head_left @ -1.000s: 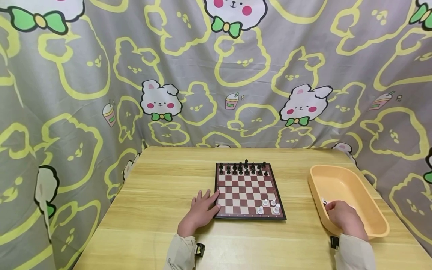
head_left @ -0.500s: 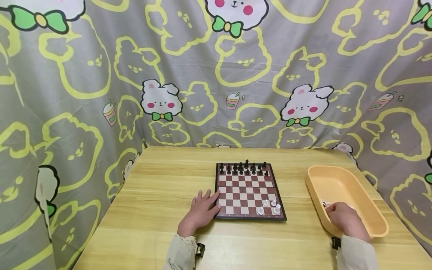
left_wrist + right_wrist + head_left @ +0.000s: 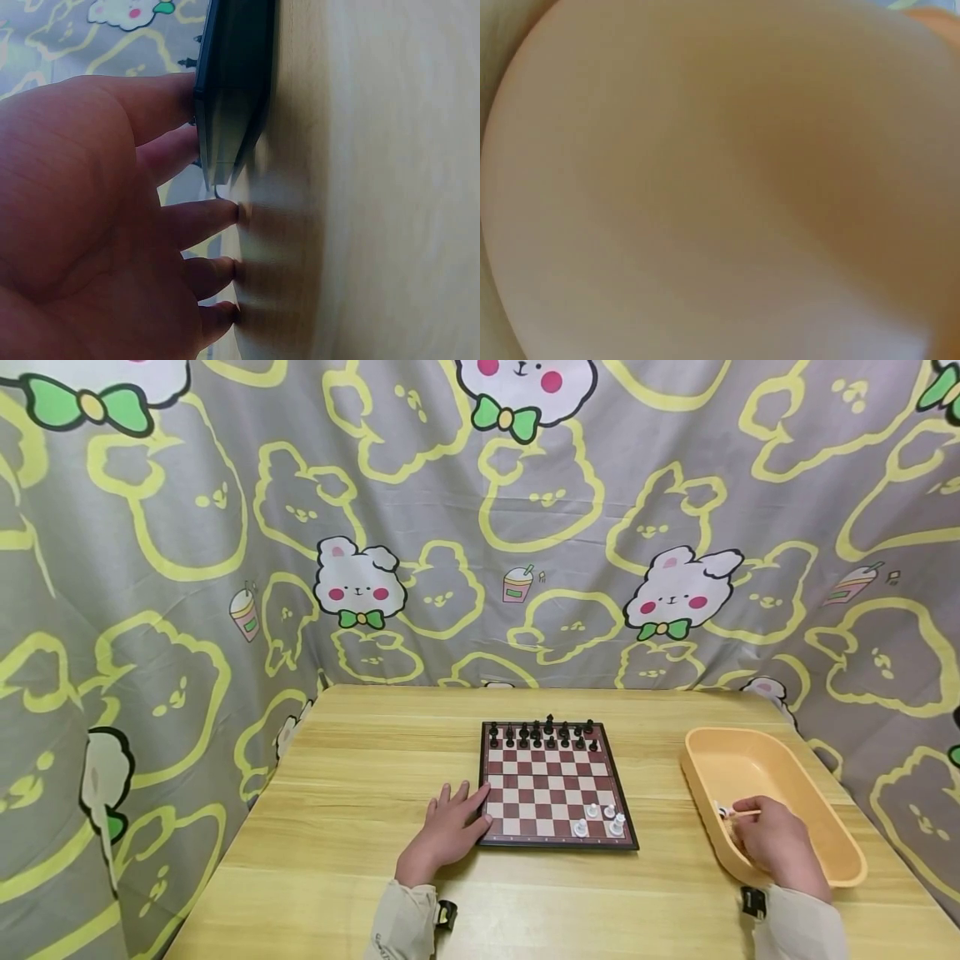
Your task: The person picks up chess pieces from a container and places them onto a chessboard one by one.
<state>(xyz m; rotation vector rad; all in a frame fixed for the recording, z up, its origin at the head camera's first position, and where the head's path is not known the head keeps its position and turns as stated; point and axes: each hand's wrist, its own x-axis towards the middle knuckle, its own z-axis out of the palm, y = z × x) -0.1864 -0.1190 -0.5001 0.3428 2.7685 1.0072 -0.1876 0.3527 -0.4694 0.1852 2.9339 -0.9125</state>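
A dark-framed chessboard (image 3: 549,783) lies on the table, with black chess pieces (image 3: 551,735) in two rows along its far side. Several white chess pieces (image 3: 617,823) stand at its near right corner. My left hand (image 3: 444,833) rests its thumb and index finger on the board's left edge; in the left wrist view the other fingertips (image 3: 225,210) touch the tabletop. My right hand (image 3: 774,842) is down inside an orange plastic bin (image 3: 757,752), index finger stretched out beside small white pieces (image 3: 722,811). Whether it pinches one is hidden; the right wrist view is blurred.
The wooden table (image 3: 337,777) extends left and in front of the board, with a strip of tabletop between board and bin. A grey patterned curtain (image 3: 435,602) hangs behind and at both sides. The bin has raised walls.
My right hand has shifted slightly to the right inside the bin, and its index finger now shows stretched out over the pieces. The left hand and the pieces on the board stay put.
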